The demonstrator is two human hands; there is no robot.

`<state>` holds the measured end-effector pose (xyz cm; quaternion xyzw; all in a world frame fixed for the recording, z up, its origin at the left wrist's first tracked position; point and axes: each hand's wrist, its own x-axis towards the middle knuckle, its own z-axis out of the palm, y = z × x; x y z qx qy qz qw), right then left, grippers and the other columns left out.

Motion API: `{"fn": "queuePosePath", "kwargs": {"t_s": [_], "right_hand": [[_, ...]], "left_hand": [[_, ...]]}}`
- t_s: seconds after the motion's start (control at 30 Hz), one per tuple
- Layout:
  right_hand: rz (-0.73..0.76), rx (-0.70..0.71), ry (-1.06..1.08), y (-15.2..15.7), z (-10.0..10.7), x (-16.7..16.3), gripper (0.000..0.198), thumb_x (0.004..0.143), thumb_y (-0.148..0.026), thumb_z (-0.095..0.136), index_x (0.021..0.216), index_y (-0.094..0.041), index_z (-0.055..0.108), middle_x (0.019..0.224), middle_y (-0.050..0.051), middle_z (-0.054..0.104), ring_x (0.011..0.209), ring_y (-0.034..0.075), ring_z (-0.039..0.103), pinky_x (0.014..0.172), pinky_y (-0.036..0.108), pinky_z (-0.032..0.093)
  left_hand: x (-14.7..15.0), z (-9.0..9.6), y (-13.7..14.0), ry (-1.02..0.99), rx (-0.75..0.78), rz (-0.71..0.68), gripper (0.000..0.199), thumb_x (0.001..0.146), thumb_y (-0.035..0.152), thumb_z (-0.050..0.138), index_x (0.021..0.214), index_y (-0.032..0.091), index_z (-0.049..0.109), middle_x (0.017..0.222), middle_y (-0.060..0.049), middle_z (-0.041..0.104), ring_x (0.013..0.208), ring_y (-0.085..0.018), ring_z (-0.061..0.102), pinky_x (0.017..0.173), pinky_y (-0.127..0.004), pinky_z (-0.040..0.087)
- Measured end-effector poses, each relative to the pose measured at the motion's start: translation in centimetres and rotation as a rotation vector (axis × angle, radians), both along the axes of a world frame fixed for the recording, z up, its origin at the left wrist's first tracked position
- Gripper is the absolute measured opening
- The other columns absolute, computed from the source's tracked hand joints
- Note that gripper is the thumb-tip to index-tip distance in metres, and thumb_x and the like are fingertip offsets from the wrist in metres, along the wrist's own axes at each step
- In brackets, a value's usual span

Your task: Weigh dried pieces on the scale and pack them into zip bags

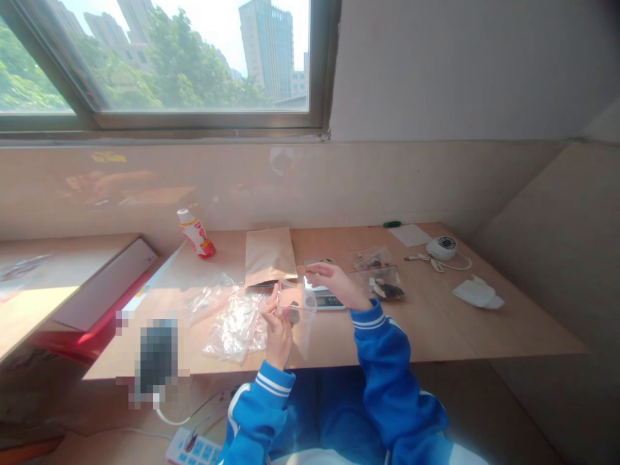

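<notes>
My left hand [277, 330] holds a small clear zip bag [296, 316] with something dark inside, above the wooden desk's front edge [436, 349]. My right hand [334, 283] pinches the same bag's top edge, just over a small digital scale [325, 298]. Both sleeves are blue with white stripes. A loose heap of empty clear bags [232, 323] lies just left of my left hand. Two filled zip bags with dark pieces [382, 284] lie right of my right hand.
A brown kraft pouch [269, 257] lies behind the scale. A small drink bottle [196, 234] leans at the back left. At the right are a round white device with cable [443, 248], a white cloth [477, 294], a paper slip and a green pen [392, 224]. A power strip [191, 447] lies on the floor.
</notes>
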<state>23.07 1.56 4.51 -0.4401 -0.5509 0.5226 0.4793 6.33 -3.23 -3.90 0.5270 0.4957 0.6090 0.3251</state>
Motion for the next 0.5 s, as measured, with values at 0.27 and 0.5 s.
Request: {"fn": "queuePosePath", "kwargs": {"t_s": [0.27, 0.5], "right_hand": [[-0.029, 0.198, -0.672, -1.8, 1.1, -2.7, 0.008, 0.070, -0.014, 0.069, 0.078, -0.015, 0.072, 0.077, 0.006, 0.066, 0.075, 0.018, 0.059, 0.070, 0.030, 0.045], [0.191, 0.317, -0.468, -1.5, 1.5, -4.2, 0.030, 0.076, -0.011, 0.060, 0.104, -0.021, 0.066, 0.103, 0.004, 0.064, 0.089, 0.016, 0.061, 0.076, 0.026, 0.049]], "left_hand": [[0.5, 0.1, -0.3, -0.044, 0.088, -0.079, 0.032, 0.085, 0.048, 0.052, 0.102, 0.021, 0.045, 0.140, -0.015, 0.044, 0.130, -0.025, 0.042, 0.107, -0.047, 0.033], [0.2, -1.3, -0.3, -0.044, -0.083, 0.082, 0.042, 0.084, 0.055, 0.048, 0.105, 0.019, 0.042, 0.107, -0.014, 0.062, 0.096, -0.024, 0.064, 0.081, -0.041, 0.051]]}}
